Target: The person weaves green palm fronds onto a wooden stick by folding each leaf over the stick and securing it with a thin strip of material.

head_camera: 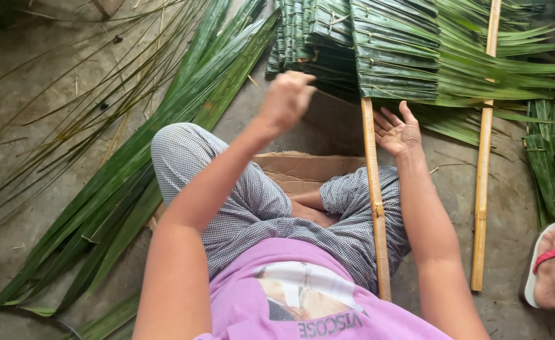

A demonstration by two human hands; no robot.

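My left hand point(288, 97) is raised with its fingers curled shut near the left edge of a folded green palm-leaf panel point(391, 53); whether it pinches a thin strip is not visible. My right hand point(398, 132) is open, palm up, fingers spread, just right of a bamboo stick point(375, 201) that runs from the leaf panel down across my lap. The folded leaves hang over that stick in neat layers.
A bundle of long loose green leaves point(133, 170) lies on the concrete floor at left. A second bamboo stick point(482, 182) lies at right. More folded leaves point(554, 157) and another person's foot in a red-strapped sandal point(554, 264) sit at far right. Cardboard point(302, 170) is under my legs.
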